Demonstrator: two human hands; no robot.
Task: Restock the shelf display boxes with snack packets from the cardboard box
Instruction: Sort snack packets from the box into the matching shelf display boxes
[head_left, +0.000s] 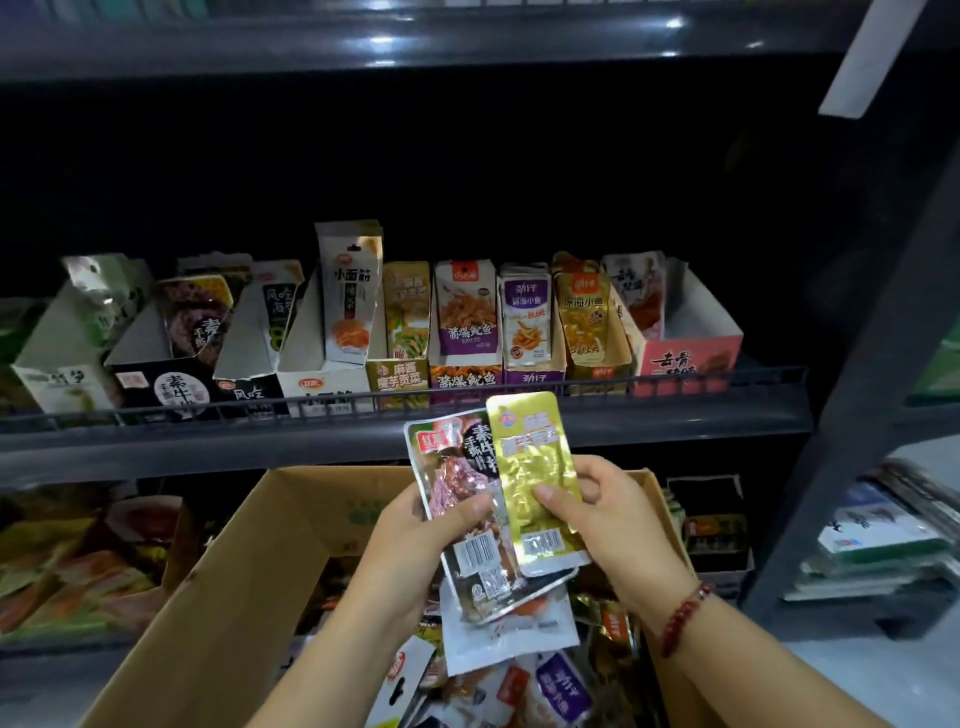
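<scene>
the right hand (597, 512) pinches a gold packet (535, 483) with thumb on its face, fingers curled behind. the left hand (415, 540) grips a fanned stack of packets (467, 519), the top one dark with pink meat printed on it, overlapping the gold one. both are held above the open cardboard box (291, 525), which is full of loose mixed packets (550, 680). just beyond, a shelf rail (395, 402) fronts a row of display boxes (400, 379), most holding upright packets; the pink box (691, 358) at the right end looks partly filled. a red bead bracelet (685, 618) circles the right wrist.
</scene>
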